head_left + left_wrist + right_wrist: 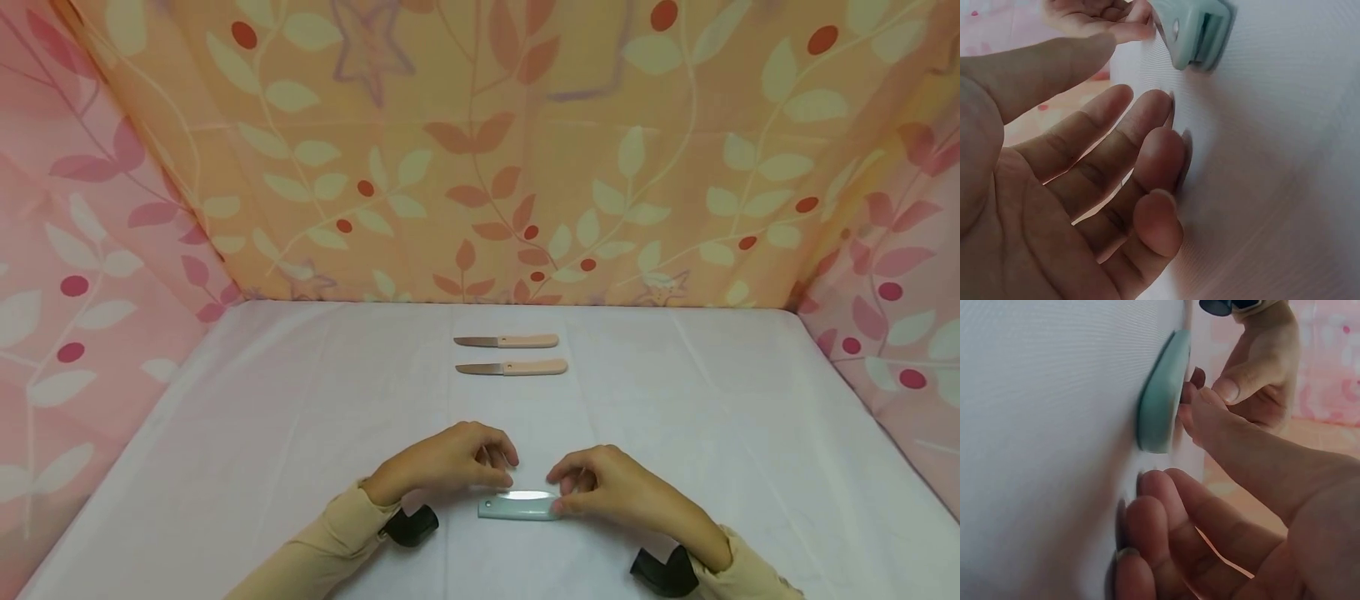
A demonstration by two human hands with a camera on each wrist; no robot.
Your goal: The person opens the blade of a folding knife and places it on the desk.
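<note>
A folding knife [517, 509] with a pale teal handle lies on the white cloth near the front, its silver blade folded along the far side. My left hand [459, 458] is just beyond the knife's left end, fingers loosely bent and holding nothing. At the other end, my right hand [615, 490] has its thumb over the handle's tip in the head view. In the right wrist view the handle [1163, 400] sits between loosely spread thumb and fingers, not gripped; whether the thumb touches it I cannot tell. The handle's slotted end [1194, 31] shows beyond my left fingers.
Two small knives with beige handles, a farther one [528, 341] and a nearer one [534, 367], lie parallel beyond the hands, blades pointing left. White cloth [300, 400] covers the table. Patterned fabric [420, 167] hangs behind and at both sides.
</note>
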